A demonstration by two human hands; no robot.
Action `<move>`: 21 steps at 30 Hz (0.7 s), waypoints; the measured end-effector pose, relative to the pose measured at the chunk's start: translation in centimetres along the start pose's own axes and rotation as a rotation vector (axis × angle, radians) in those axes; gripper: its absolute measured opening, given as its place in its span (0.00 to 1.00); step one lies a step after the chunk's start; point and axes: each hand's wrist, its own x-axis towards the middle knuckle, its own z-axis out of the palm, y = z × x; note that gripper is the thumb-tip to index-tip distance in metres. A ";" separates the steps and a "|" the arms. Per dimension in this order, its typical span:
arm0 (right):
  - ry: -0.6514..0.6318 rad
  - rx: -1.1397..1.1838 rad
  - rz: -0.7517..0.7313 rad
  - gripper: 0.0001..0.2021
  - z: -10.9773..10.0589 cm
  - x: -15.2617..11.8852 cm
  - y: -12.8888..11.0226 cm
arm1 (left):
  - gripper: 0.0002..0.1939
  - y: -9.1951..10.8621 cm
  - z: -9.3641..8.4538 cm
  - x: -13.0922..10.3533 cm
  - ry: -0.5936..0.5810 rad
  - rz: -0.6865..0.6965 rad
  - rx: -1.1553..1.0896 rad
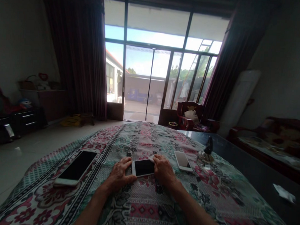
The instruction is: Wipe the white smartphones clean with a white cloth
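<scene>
A white smartphone (144,167) with a dark screen lies sideways on the patterned cloth in front of me. My left hand (121,173) grips its left end, thumb by the lower edge and fingers by the upper corner. Bent over the right end is my right hand (163,169), closed on what looks like a white tissue (151,157); only small bits of it show around the fingers. To the right rests a second white phone (183,161). A larger white phone or small tablet (76,168), its screen black, lies left of my left hand.
A floral cloth (140,211) covers the surface. Right of the second phone stands a small dark object on a clear base (208,151). A crumpled white paper (284,193) lies on the dark tabletop (239,163) at right. Beyond are a wooden chair (189,111) and glass doors.
</scene>
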 end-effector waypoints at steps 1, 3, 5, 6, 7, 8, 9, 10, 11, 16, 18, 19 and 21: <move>-0.006 0.007 -0.023 0.19 0.1 -0.2 -0.6 | 0.33 -0.1 0.1 0.0 0.006 0.001 -0.008; -0.017 0.032 -0.098 0.19 0.4 -0.6 -2.0 | 0.32 -0.2 0.2 0.0 0.015 0.000 -0.019; -0.027 0.075 -0.209 0.20 0.9 -1.2 -3.5 | 0.31 -0.1 0.2 0.0 0.026 0.003 -0.021; -0.031 0.098 -0.265 0.19 1.0 -1.5 -4.1 | 0.31 0.0 0.1 0.0 0.032 0.006 -0.019; -0.036 0.121 -0.311 0.19 1.1 -1.8 -4.6 | 0.30 0.1 0.1 0.0 0.036 0.009 -0.016; -0.043 0.138 -0.344 0.19 1.1 -2.0 -4.9 | 0.30 0.2 0.0 0.0 0.038 0.011 -0.011; -0.052 0.149 -0.362 0.19 1.0 -2.1 -5.1 | 0.30 0.3 -0.1 -0.1 0.036 0.012 -0.005; -0.061 0.152 -0.361 0.18 0.9 -2.1 -5.0 | 0.30 0.3 -0.1 -0.1 0.031 0.009 0.001; -0.066 0.149 -0.345 0.18 0.7 -2.0 -4.8 | 0.31 0.4 -0.2 -0.1 0.024 0.004 0.007; -0.025 0.055 -0.088 0.19 0.2 -0.5 -1.9 | 0.32 0.4 -0.2 -0.1 0.004 -0.016 0.011; 0.006 0.001 0.035 0.20 0.4 -0.1 -0.8 | 0.32 0.4 -0.2 0.0 0.017 -0.018 -0.001; 0.021 -0.023 0.078 0.20 0.5 0.0 -0.4 | 0.31 0.4 -0.2 0.0 0.022 -0.018 -0.007; 0.039 -0.055 0.120 0.21 0.8 0.1 0.0 | 0.32 0.4 -0.2 0.0 0.023 -0.019 -0.011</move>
